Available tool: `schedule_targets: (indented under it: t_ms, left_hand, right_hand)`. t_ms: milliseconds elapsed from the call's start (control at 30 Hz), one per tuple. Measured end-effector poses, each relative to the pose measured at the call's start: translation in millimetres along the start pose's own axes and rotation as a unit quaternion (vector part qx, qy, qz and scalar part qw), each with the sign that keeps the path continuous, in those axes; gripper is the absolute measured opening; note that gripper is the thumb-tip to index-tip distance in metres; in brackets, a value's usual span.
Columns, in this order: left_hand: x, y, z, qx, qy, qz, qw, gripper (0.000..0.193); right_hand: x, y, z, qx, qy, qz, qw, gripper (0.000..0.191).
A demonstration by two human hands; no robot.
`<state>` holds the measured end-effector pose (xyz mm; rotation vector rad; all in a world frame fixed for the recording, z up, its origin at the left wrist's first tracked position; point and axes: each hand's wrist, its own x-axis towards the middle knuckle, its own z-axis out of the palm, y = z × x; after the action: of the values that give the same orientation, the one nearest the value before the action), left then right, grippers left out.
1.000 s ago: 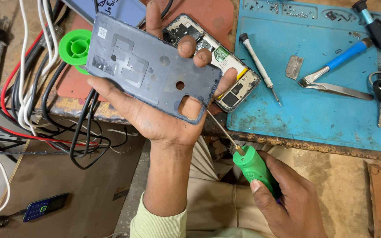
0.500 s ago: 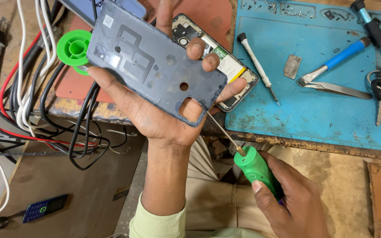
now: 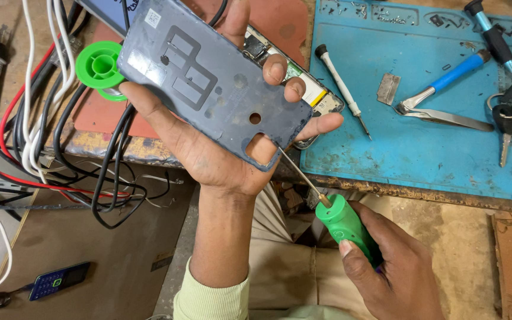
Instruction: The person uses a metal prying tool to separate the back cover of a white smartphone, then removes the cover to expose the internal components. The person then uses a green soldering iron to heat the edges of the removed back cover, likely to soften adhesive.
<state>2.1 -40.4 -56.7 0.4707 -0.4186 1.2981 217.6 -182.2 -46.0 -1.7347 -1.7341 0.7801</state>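
My left hand (image 3: pixel 208 142) holds a dark grey phone back cover (image 3: pixel 214 80), inner side up, tilted above the bench edge. Its fingers curl over the cover's right edge. My right hand (image 3: pixel 386 266) grips a green-handled screwdriver (image 3: pixel 342 222) low in the view. The thin shaft points up-left and its tip meets the cover's lower corner by the camera cut-out. Behind the cover, an opened phone body (image 3: pixel 312 95) lies on the bench, mostly hidden.
A blue work mat (image 3: pixel 422 148) carries a small black-tipped screwdriver (image 3: pixel 342 89), tweezers with a blue grip (image 3: pixel 445 104), a metal blade, keys and another driver. A green spool (image 3: pixel 99 68) and tangled cables (image 3: pixel 48 136) lie left. A small keypad phone (image 3: pixel 60 280) lies on the floor.
My left hand has shifted the cover slightly up and left. The screwdriver stays at the cover's lower corner, and my right hand has barely moved.
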Motion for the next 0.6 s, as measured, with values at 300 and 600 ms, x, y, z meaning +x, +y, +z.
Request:
schedule_targets:
  t_ms: [300, 600]
  left_hand:
    - [-3.0, 0.5, 4.0, -0.016, 0.027, -0.003, 0.999, 0.112]
    - [1.8, 0.1, 5.6, -0.021, 0.030, -0.030, 0.999, 0.114]
  right_hand:
    - [-0.1, 10.0, -8.8, -0.020, -0.016, -0.014, 1.000, 0.057]
    - [-1.4, 18.5, -10.3, -0.018, 0.023, -0.024, 0.999, 0.053]
